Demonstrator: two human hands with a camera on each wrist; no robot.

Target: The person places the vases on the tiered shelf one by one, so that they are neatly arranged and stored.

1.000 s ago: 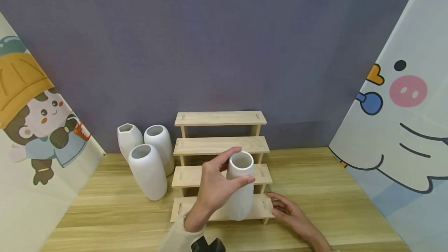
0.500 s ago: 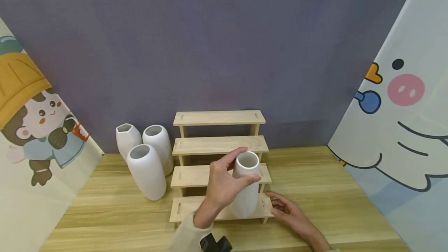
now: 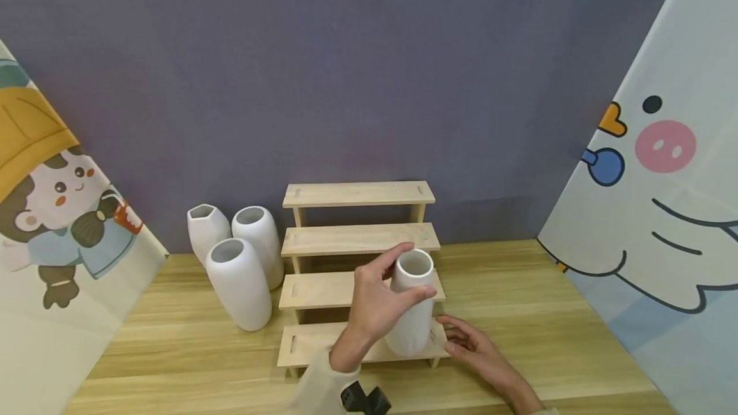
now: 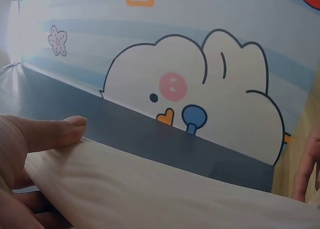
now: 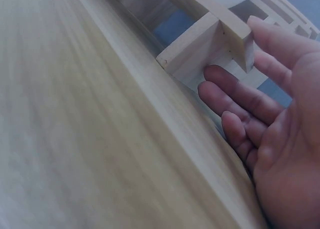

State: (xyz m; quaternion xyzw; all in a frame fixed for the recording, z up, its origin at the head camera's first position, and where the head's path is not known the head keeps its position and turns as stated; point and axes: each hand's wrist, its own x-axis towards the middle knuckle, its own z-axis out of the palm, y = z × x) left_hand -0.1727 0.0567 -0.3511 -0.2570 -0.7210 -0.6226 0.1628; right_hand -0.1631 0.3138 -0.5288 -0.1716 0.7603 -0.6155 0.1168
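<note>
I see the left hand (image 3: 375,303) pinching a smooth, white, round-mouthed vase (image 3: 412,325); right of that grip, the right hand (image 3: 480,354), fingers loose, touches the wooden stand (image 3: 323,290).

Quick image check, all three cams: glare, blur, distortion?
Head: even light, mostly sharp; the left-side vases seem to lean outward, likely wide-angle distortion. Left wrist: bright glare at upper left; held vase soft, nearly featureless. Right wrist: hazy overall, nearby table blurred, right hand partly shaded.
</note>
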